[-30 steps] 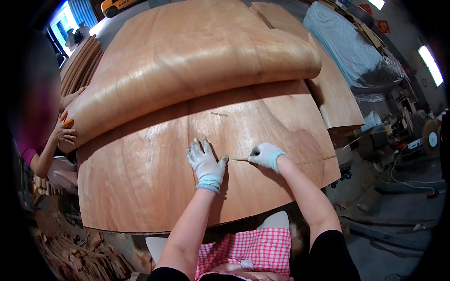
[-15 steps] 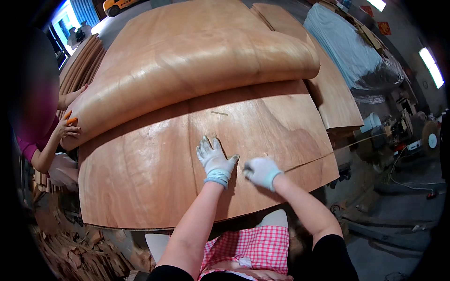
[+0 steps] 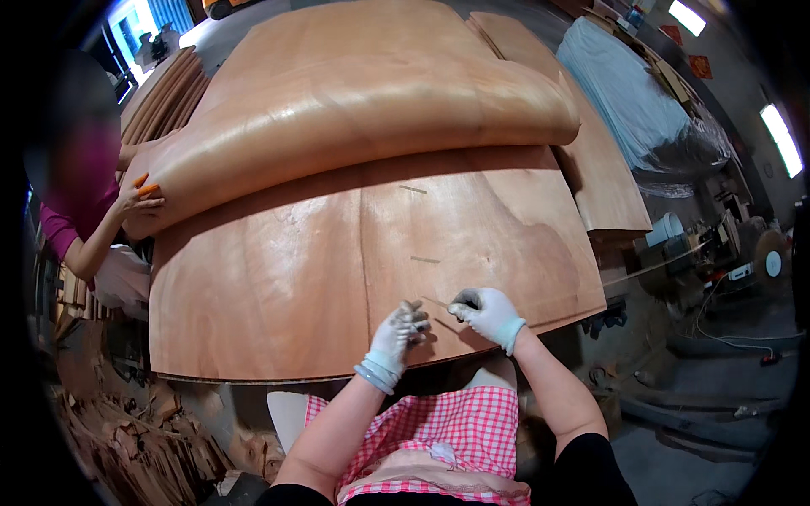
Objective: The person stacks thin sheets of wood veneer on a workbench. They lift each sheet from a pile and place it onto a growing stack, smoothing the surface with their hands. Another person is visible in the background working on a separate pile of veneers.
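Observation:
A wide reddish-brown wood veneer sheet (image 3: 278, 278) lies flat before me, and two short tan tape strips (image 3: 425, 261) are stuck on it. My right hand (image 3: 488, 314), in a white glove with a pale blue cuff, pinches a short strip of tan tape (image 3: 435, 302) just above the sheet's near part. The strip's free end points left toward my left hand (image 3: 396, 336). That gloved hand is raised near the front edge with its fingers curled closed; whether anything is in them is hidden.
Beyond lies a folded-over veneer sheet (image 3: 354, 126), with a co-worker's hand (image 3: 139, 201) on its left end. More veneer (image 3: 603, 190) is stacked at right, beside a plastic-covered pile (image 3: 620, 93). Machinery (image 3: 742, 244) stands far right; wood scraps (image 3: 143, 438) lie lower left.
My left hand has lifted off the sheet and drawn back nearer me, its fingers curling. A second tape strip now shows on the veneer. My right hand has shifted slightly right.

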Demonstrator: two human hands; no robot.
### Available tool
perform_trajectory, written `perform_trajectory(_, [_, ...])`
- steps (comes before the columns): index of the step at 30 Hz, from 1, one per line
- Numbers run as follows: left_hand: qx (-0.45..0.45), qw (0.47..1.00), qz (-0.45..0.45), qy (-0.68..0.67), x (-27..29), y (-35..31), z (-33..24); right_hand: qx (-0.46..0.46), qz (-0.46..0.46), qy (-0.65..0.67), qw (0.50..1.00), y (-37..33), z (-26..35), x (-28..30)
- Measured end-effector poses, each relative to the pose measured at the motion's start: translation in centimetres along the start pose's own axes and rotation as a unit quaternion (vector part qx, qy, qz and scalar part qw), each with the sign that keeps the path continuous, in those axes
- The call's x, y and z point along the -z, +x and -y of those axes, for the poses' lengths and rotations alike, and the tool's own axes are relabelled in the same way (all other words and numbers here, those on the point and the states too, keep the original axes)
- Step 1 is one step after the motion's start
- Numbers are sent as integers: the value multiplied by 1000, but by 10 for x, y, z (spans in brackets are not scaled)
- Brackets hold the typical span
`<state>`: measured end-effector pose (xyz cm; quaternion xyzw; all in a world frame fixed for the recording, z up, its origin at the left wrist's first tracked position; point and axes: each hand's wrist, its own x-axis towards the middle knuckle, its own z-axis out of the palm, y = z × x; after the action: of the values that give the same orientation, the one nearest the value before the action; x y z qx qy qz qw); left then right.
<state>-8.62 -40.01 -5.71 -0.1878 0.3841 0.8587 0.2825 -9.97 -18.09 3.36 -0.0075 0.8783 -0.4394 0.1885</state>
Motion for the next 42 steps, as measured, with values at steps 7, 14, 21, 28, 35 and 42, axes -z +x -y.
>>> perform_trajectory(7, [-11,996,-83,-26,-30,-19,11,-7,15,-32,999,-25,11,-5])
perform_trajectory(14, [-147,975,-161,-30,-9,-62,10,49,-46,8,998,-40,40,-28])
perform_trajectory(21, [-259,925,-275,-50,109,-110,-49,29,-81,-30,996,-24,72,24])
perform_trajectory(28, [-338,852,-400,14,213,-169,-109,42,178,-255,949,-12,82,-12])
perform_trajectory(35, [-404,773,-486,51,321,-221,-180,-22,157,-199,967,-25,57,-27])
perform_trajectory(42, [-387,628,-653,174,449,-267,-249,-103,126,-189,968,-44,4,-14])
